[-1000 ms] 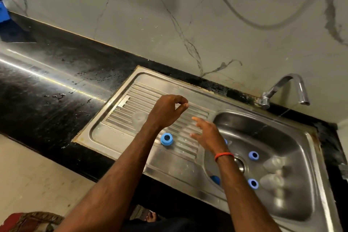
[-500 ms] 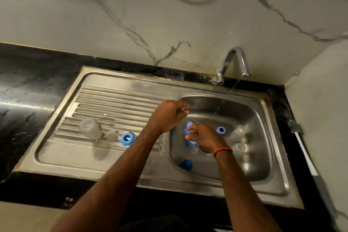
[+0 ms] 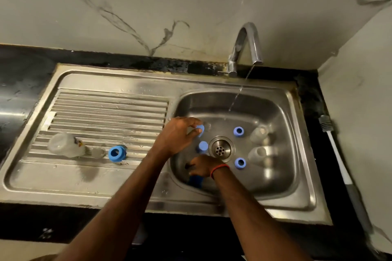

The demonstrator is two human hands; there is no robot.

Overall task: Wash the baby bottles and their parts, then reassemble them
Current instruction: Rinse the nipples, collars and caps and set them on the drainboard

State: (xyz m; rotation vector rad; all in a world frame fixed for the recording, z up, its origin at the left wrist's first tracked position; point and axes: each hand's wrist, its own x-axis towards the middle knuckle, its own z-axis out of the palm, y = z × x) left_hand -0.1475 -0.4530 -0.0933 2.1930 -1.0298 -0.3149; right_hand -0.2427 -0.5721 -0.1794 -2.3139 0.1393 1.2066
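We see a clear bottle [image 3: 63,145] lying sideways on the drainboard [image 3: 106,108], a blue ring [image 3: 116,153] nearby; two further rings [image 3: 238,131] sit in the basin [image 3: 275,112].

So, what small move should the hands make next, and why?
Probably the right hand should lift the dark blue thing it grips, perhaps a sponge, to the blue bottle part pinched by the left hand, to scrub it. The tap is running into the sink basin.
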